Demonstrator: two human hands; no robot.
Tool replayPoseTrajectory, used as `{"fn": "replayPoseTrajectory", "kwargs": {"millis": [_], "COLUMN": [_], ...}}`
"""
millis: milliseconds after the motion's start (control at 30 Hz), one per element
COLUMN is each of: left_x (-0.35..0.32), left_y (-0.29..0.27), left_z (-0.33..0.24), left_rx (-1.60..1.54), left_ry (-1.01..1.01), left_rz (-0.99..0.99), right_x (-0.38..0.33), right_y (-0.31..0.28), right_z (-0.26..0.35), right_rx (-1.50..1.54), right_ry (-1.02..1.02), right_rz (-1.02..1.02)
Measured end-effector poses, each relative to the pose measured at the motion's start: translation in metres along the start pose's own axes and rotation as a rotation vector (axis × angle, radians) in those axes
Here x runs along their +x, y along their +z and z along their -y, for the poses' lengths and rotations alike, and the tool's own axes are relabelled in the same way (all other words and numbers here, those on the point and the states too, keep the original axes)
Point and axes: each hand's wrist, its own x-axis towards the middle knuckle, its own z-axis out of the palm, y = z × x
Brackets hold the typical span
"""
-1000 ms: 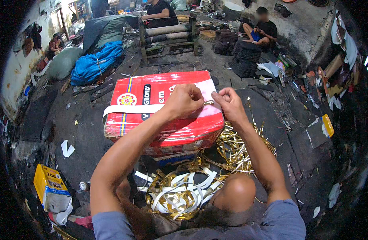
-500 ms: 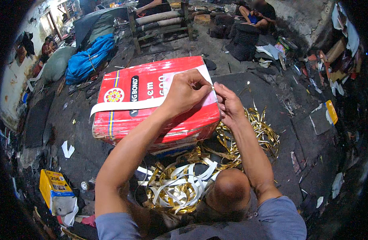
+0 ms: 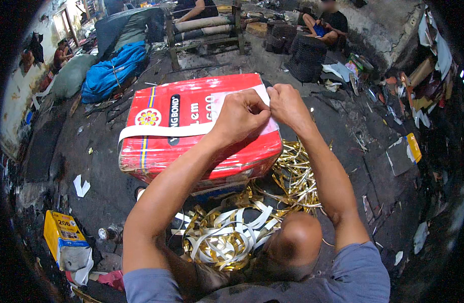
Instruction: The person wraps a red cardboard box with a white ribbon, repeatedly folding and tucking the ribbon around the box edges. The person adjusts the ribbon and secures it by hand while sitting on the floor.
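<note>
A large red metal tin (image 3: 191,131) with yellow and blue stripes lies flat on the dark floor in front of me. A white strip (image 3: 156,132) runs across its top face. My left hand (image 3: 239,115) and my right hand (image 3: 287,105) meet at the tin's far right top edge, fingers pinched on the end of the white strip. A tangle of gold and white strips (image 3: 227,237) lies between my knees, below the tin. My bare knee (image 3: 297,242) shows at the bottom.
More gold strips (image 3: 297,177) spill to the right of the tin. A yellow carton (image 3: 65,237) lies at lower left. Blue bundle (image 3: 111,70) and wooden bench (image 3: 207,28) stand behind. A seated person (image 3: 328,22) is at the back right. Scraps litter the floor.
Both hands stay pinched together on the strip at the tin's right top edge. The view has shifted, so the tin sits slightly lower and nearer in the picture.
</note>
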Motion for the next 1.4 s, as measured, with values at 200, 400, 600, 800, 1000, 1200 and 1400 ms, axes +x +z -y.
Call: {"fn": "replayPoseTrajectory", "kwargs": {"millis": [200, 400, 600, 800, 1000, 1200, 1400], "left_x": [0.000, 0.000, 0.002, 0.015, -0.001, 0.004, -0.001], "left_y": [-0.001, -0.003, 0.000, 0.020, -0.003, 0.000, -0.011], "left_z": [0.001, 0.003, 0.007, 0.005, 0.009, 0.008, -0.002], "left_rx": [0.016, -0.059, -0.047, -0.116, -0.007, 0.020, 0.198], "left_ry": [-0.049, -0.167, -0.122, -0.115, -0.100, -0.021, 0.252], "left_rz": [-0.010, 0.051, 0.039, 0.071, 0.033, 0.049, 0.138], "right_x": [-0.015, -0.048, -0.100, -0.154, -0.197, -0.225, -0.235], "right_y": [0.046, 0.116, 0.198, 0.317, 0.348, 0.347, 0.346], "right_z": [-0.036, -0.073, -0.137, -0.265, -0.248, -0.264, -0.265], "right_rx": [0.552, 0.684, 0.623, 0.507, 0.308, 0.182, 0.080], "right_ry": [0.193, 0.209, 0.213, 0.395, 0.548, 0.576, 0.551], "right_rz": [-0.015, -0.067, -0.091, -0.170, 0.086, 0.199, 0.304]}}
